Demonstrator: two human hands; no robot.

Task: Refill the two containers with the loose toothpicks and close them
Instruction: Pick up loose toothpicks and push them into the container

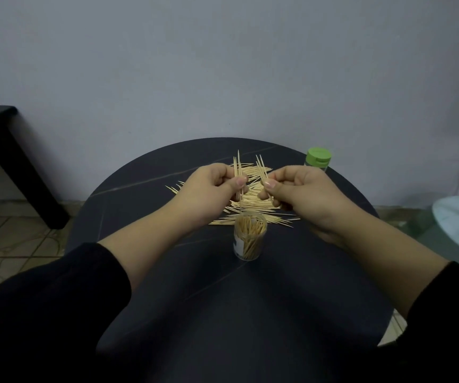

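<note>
Toothpicks (250, 207) litter the desk (123, 200) beyond the open jar (249, 240); left hand (209, 189) and right hand (303, 194) pinch bundles; capped jar (317, 159) at far-right edge.

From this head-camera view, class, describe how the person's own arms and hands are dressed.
Both arms wear long black fabric sleeves, the left sleeve and the right sleeve, ending short of the wrists, so the forearms are bare. The left hand and right hand wear no gloves; no ring, watch or bracelet shows. Thumbnails look short, unpainted.

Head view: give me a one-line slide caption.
Left hand and right hand each pinch toothpicks over the pile; open jar nearer, green-capped jar far right.
</note>
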